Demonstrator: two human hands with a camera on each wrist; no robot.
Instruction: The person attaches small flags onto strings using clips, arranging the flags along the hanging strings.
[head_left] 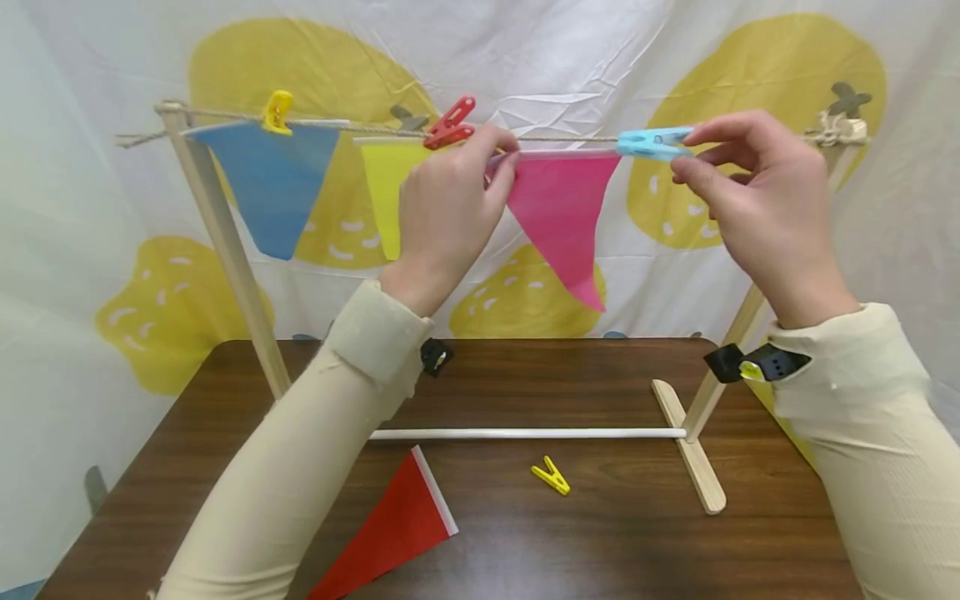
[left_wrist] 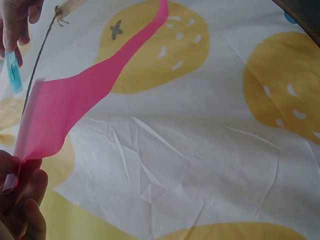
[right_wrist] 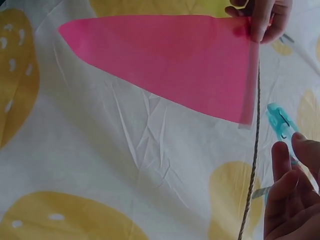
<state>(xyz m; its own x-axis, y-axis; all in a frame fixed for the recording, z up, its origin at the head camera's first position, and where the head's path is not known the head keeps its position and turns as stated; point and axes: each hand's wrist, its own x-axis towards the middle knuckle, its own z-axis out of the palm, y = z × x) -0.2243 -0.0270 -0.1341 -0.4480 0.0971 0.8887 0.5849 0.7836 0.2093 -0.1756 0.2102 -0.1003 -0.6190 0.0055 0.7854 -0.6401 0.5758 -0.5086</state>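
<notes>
My left hand (head_left: 453,204) pinches one top corner of a pink triangular pennant (head_left: 564,200), whose white top strip lies along the string (head_left: 573,138). The pennant's tip hangs down and curls slightly. A light blue clothespin (head_left: 651,143) is pinched between the thumb and fingers of my right hand (head_left: 772,196), near the pennant's other top corner. In the right wrist view the clothespin (right_wrist: 281,120) is apart from the string, off to one side. Just left of my left hand, a red clothespin (head_left: 452,125) sits on the string above a yellow pennant (head_left: 382,196), partly hidden by that hand.
A blue pennant (head_left: 277,183) hangs at left under a yellow clothespin (head_left: 278,112). Wooden posts (head_left: 225,250) hold the string, joined low by a white rod (head_left: 528,433). On the brown table (head_left: 600,550) lie a red pennant (head_left: 401,529) and another yellow clothespin (head_left: 551,477).
</notes>
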